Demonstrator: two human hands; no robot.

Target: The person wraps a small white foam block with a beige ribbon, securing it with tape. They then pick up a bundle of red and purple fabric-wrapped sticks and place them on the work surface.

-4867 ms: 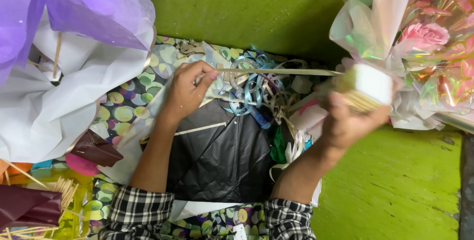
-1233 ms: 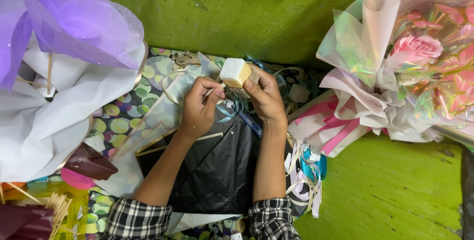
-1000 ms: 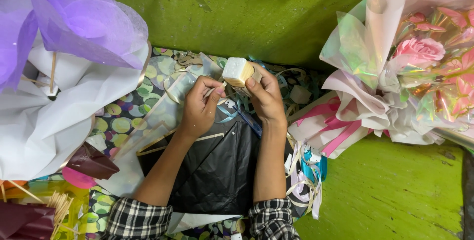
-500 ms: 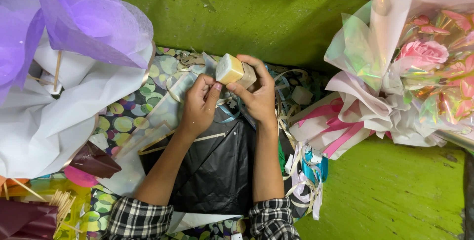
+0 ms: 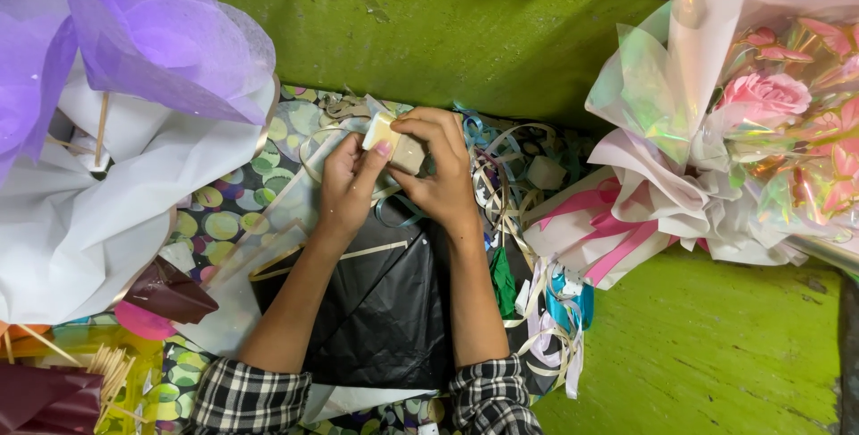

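Both of my hands meet over a small cream ribbon roll [image 5: 386, 137]. My left hand [image 5: 347, 186] pinches its near side with thumb and fingertips. My right hand [image 5: 438, 171] wraps around it from the right. The roll hovers above black wrapping paper [image 5: 385, 310] that lies on a dotted green sheet [image 5: 219, 211]. Curled gold and blue ribbons [image 5: 501, 175] lie tangled just right of my hands.
A purple mesh and white paper bouquet [image 5: 116, 104] fills the left. A pink rose bouquet in iridescent wrap [image 5: 743, 122] sits at right. Wooden skewers [image 5: 103, 372] and maroon paper [image 5: 165, 292] lie bottom left. Green floor [image 5: 716, 354] shows at right.
My right hand brought the roll from the far right to the middle, where my left hand joined it. Over the last second both hands shifted slightly and the roll tilted.
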